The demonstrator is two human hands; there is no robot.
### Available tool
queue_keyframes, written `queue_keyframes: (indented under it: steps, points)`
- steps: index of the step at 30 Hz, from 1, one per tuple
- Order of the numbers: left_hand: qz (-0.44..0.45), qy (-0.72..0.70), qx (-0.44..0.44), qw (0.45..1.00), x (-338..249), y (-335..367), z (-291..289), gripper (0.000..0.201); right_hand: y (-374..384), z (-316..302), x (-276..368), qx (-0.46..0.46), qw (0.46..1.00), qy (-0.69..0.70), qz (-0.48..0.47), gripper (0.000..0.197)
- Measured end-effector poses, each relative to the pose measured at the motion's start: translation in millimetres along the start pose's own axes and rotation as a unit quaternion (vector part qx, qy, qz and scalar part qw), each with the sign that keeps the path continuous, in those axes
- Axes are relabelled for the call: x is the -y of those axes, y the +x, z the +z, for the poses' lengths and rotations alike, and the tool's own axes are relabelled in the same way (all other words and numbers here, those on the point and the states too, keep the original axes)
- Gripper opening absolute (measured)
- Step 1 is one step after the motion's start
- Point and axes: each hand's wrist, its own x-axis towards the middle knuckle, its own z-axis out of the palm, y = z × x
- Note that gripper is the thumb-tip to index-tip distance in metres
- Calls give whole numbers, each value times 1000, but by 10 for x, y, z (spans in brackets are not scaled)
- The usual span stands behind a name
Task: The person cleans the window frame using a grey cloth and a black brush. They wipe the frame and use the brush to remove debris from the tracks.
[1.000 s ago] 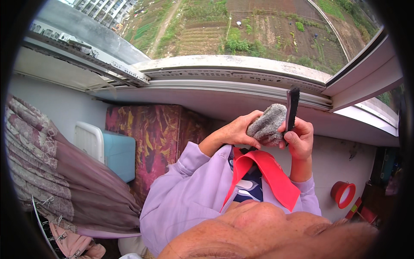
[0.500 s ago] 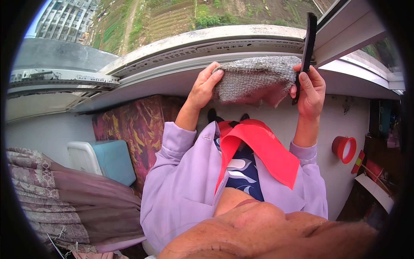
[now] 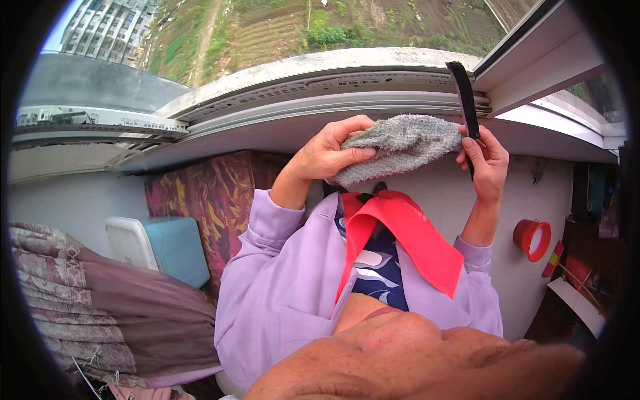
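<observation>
A grey, rough-textured cleaning cloth [image 3: 413,143] is bunched up just inside the window sill. My left hand [image 3: 327,160] is closed on its left end, thumb on top and fingers partly behind it. At the cloth's right end, my right hand [image 3: 487,163] pinches a long, narrow black strip [image 3: 465,97]. The strip stands nearly upright, its top tilted left over the window track. Its exact kind is not clear. The cloth's right corner reaches my right fingers, and whether they also grip it is hard to see.
Beyond my hands runs the white sliding-window track [image 3: 287,93], with a frame post [image 3: 543,60] at right. A red bucket [image 3: 532,240] sits at lower right. To my left are a blue-and-white box [image 3: 170,247], a patterned cover [image 3: 200,200] and a curtain [image 3: 133,313].
Stretched out before, the cloth is now bunched and nearer to me, and my left hand has turned over it. The black strip has come lower, and its top has tipped left.
</observation>
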Motion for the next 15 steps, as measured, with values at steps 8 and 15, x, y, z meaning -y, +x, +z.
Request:
queue_keyframes:
  steps: [8, 15]
  points:
    - [20, 168, 167, 971, -130, 170, 272, 31, 74, 273, -157, 77, 996, -35, 13, 18]
    - [2, 293, 104, 950, -489, 165, 251, 33, 71, 317, -358, 355, 931, -59, 64, 19]
